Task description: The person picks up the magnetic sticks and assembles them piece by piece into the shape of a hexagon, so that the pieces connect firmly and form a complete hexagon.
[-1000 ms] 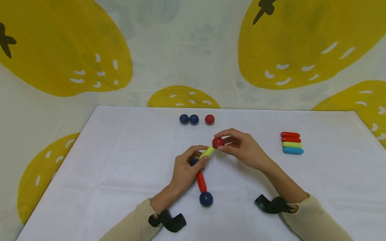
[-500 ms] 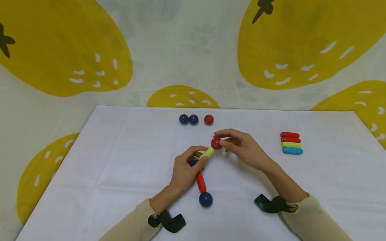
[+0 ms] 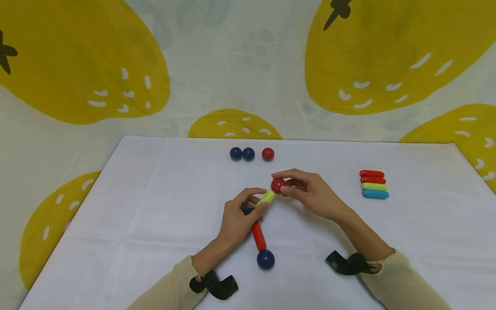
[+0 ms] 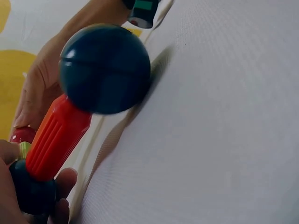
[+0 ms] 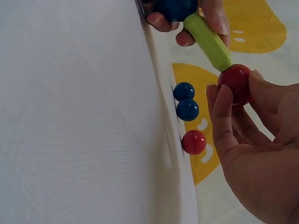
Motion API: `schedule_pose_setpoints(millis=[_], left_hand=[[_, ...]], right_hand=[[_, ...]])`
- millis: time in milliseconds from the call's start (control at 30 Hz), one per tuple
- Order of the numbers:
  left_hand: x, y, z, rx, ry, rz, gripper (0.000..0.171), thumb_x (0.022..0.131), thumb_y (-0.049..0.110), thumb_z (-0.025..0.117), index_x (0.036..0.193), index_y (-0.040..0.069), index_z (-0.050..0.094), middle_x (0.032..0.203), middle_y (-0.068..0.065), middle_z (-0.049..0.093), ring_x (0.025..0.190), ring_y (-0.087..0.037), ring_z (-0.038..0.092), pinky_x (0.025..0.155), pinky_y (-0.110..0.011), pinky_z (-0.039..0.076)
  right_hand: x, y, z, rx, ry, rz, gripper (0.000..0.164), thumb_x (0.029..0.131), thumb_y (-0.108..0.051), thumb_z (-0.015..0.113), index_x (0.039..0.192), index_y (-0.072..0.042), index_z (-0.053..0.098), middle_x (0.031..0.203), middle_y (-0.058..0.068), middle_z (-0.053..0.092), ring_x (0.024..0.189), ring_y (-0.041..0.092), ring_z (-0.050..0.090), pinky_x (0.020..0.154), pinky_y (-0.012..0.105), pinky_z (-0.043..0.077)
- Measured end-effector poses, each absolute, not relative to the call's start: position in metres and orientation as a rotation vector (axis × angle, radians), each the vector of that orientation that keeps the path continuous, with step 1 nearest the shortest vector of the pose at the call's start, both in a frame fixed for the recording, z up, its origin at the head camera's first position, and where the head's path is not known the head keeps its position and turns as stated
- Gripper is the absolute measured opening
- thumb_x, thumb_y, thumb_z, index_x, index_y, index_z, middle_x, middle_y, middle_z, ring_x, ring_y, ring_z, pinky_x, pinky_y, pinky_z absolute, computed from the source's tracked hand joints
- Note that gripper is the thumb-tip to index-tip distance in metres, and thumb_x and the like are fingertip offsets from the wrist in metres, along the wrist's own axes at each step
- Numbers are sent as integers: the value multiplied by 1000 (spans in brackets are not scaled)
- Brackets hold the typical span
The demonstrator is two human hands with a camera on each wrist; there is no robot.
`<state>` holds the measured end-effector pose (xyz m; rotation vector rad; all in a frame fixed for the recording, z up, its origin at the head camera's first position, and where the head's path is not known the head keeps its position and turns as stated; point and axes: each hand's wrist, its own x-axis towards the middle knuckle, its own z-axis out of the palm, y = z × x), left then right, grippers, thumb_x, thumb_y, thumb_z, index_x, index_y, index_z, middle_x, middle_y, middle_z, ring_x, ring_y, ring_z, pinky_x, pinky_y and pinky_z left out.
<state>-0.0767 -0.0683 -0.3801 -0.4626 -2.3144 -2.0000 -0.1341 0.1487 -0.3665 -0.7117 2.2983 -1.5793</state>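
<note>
My left hand (image 3: pixel 241 215) holds a joined toy piece of balls and rods by a dark blue ball (image 4: pixel 32 191) and a yellow-green rod (image 3: pixel 266 197). From that ball a red rod (image 3: pixel 258 236) runs toward the near side, ending in another dark blue ball (image 3: pixel 265 259). At the far end of the yellow-green rod, my right hand (image 3: pixel 306 192) pinches a red ball (image 3: pixel 277 186) between thumb and fingers. The right wrist view shows this red ball touching the rod's tip. The left fingers partly cover the middle blue ball.
Two blue balls (image 3: pixel 242 153) and a red ball (image 3: pixel 268 154) lie near the back edge of the white tabletop (image 3: pixel 155 181). On the right, red rods (image 3: pixel 372 177), a yellow-green rod (image 3: pixel 373 186) and a blue rod (image 3: pixel 375 194) lie side by side.
The right hand has brought the red ball slightly left and down against the yellow-green rod, its fingers shifting on the ball. The near blue ball has moved slightly toward the near side.
</note>
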Motion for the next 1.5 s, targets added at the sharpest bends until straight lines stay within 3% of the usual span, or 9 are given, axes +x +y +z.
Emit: schedule_pose_setpoints(millis=[67, 333, 567, 767, 1033, 1500], left_hand=[[-77, -69, -380, -467, -2305, -2018, 26, 92, 4, 62, 117, -2, 61, 77, -19, 64, 62, -34, 62, 56, -21, 44], [-88, -71, -413, -467, -2314, -1965, 29, 96, 22, 60, 122, 8, 59, 67, 3, 64, 58, -14, 60, 58, -24, 46], [-88, -71, -411, -433, -2286, -2143, 36, 96, 14, 59, 129, 4, 50, 84, -9, 66, 56, -26, 66, 57, -26, 52], [-81, -72, -388, -414, -2300, -2212, 40, 96, 5, 56, 132, -3, 42, 96, -16, 64, 60, -38, 66, 57, -28, 54], [-79, -71, -379, -415, -2277, -2219, 38, 96, 3, 55, 131, -4, 42, 98, -19, 63, 62, -41, 65, 61, -25, 53], [-79, -70, -379, -435, -2192, -2198, 36, 95, 4, 57, 128, -4, 46, 103, -16, 60, 60, -43, 60, 57, -24, 48]], right_hand=[[-134, 148, -368, -704, 2271, -1604, 36, 93, -11, 62, 130, -11, 58, 119, 1, 61, 99, 20, 63, 84, 31, 51], [-131, 141, -373, -680, 2233, -1652, 33, 93, -17, 63, 127, -20, 61, 120, -1, 62, 100, 19, 63, 87, 35, 50], [-127, 134, -376, -641, 2256, -1640, 32, 93, -24, 63, 125, -24, 62, 119, -4, 62, 103, 19, 60, 82, 37, 52], [-125, 129, -376, -652, 2246, -1647, 33, 93, -21, 63, 127, -19, 61, 119, -4, 61, 104, 20, 60, 82, 37, 52], [-123, 127, -377, -673, 2250, -1664, 34, 93, -15, 64, 127, -15, 61, 120, -2, 58, 107, 19, 58, 88, 31, 50], [-120, 123, -381, -632, 2351, -1725, 31, 89, -14, 68, 120, -14, 63, 113, -1, 64, 98, 16, 63, 83, 28, 51]])
